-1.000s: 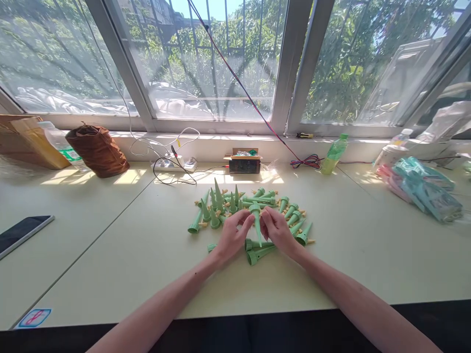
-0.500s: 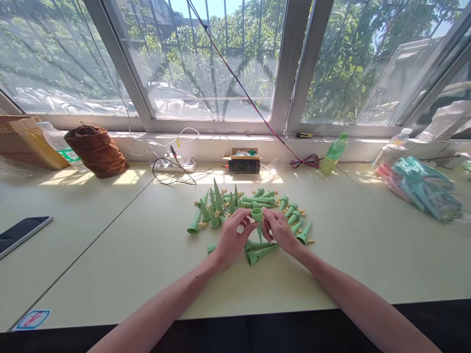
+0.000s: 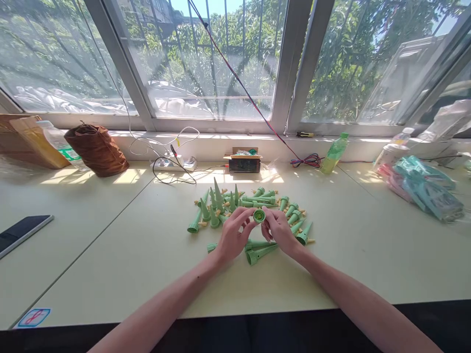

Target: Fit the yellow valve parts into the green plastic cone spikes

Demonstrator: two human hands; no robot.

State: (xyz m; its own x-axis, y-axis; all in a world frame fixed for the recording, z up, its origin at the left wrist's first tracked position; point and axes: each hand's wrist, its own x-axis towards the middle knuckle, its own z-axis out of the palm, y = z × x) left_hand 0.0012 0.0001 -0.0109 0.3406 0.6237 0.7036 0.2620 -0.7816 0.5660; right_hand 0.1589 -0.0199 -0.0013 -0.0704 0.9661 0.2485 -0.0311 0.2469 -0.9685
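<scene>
Over the middle of the pile, a green plastic watering spike [image 3: 259,215] is held with its round open mouth facing me; its pointed end is hidden. The fingers of my left hand [image 3: 234,235] are closed on the left side of the rim. From the other side, my right hand [image 3: 278,228] pinches the same spike, its fingertips partly hidden. Below my hands lie more green spikes [image 3: 259,255] on the table. Behind them, several spikes stand on their wide ends, such as one tall spike [image 3: 218,195]. Small tan valve pieces [image 3: 311,241] stick out of many of them.
A black box-shaped device [image 3: 244,165] and a power strip [image 3: 172,164] with cables sit by the window. A green bottle [image 3: 334,154] and plastic packages [image 3: 429,186] are to the right. On the left are a brown bag [image 3: 96,150] and a phone [image 3: 24,234].
The held spike has tipped from tip-down to mouth-toward-me, so its inside now shows and its tip does not. Both hands stay in nearly the same place.
</scene>
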